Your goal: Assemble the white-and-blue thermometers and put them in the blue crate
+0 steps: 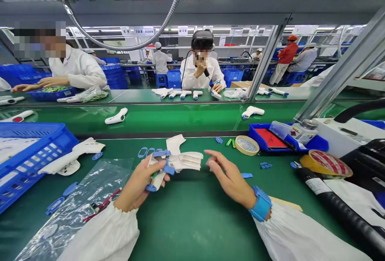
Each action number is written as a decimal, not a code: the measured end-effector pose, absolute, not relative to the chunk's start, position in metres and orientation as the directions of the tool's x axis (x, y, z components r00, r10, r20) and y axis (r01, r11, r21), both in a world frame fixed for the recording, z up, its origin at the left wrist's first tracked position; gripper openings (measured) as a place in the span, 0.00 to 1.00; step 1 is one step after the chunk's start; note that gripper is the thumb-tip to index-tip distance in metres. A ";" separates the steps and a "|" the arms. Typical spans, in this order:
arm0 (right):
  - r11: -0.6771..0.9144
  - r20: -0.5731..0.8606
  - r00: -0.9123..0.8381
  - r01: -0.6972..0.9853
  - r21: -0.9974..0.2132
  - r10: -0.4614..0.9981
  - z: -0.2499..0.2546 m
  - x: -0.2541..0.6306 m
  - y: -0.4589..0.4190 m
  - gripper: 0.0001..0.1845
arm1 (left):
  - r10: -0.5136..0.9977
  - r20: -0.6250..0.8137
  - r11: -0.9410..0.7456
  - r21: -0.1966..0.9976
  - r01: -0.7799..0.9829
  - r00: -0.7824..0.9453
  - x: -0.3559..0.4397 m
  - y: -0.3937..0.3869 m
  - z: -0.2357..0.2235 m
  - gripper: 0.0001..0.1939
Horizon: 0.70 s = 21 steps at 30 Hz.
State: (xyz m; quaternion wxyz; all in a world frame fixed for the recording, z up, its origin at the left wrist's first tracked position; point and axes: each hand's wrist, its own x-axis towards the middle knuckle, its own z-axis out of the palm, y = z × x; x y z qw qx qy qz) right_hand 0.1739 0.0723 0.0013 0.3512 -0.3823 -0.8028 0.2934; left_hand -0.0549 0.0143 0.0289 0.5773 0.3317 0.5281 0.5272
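Observation:
My left hand point(142, 183) is closed around a white thermometer-gun housing point(188, 160) with blue plastic parts, held above the green bench. Its ribbed inner side faces up, and part of it is hidden by my fingers. My right hand point(227, 177), with a blue band point(261, 204) at the wrist, hovers just right of the housing, apart from it. Its visible fingers are loosely bent and spread, with nothing seen between them. Blue ring-shaped parts point(142, 152) lie behind my left hand. More white housing shells point(73, 156) rest farther left.
A blue basket point(60, 136) stands left, near a clear plastic bag point(99, 181) with red wires. A round dish of screws point(247, 145), a blue tray point(320, 144), yellow tape point(326, 162) and a black-handled tool point(333, 205) lie right. Co-workers sit beyond the green belt point(180, 117).

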 end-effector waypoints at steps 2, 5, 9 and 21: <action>0.500 0.300 -0.431 0.490 -0.714 0.851 0.000 0.168 0.082 0.18 | 0.954 -0.226 0.149 0.928 -0.342 -0.197 -0.060 0.017 0.031 0.11; 0.569 0.289 -0.506 0.579 -0.585 0.812 0.000 0.149 0.090 0.17 | 0.942 -0.217 0.085 0.892 -0.445 -0.255 -0.062 0.021 0.029 0.09; 0.706 0.319 -0.631 0.607 -0.366 0.707 0.002 0.109 0.086 0.27 | 0.935 -0.212 0.059 0.884 -0.464 -0.283 -0.062 0.023 0.024 0.11; 0.790 0.420 -0.700 0.609 -0.070 0.577 0.011 0.133 0.059 0.17 | 0.906 -0.133 -0.059 0.901 -0.429 -0.402 -0.063 0.020 0.027 0.19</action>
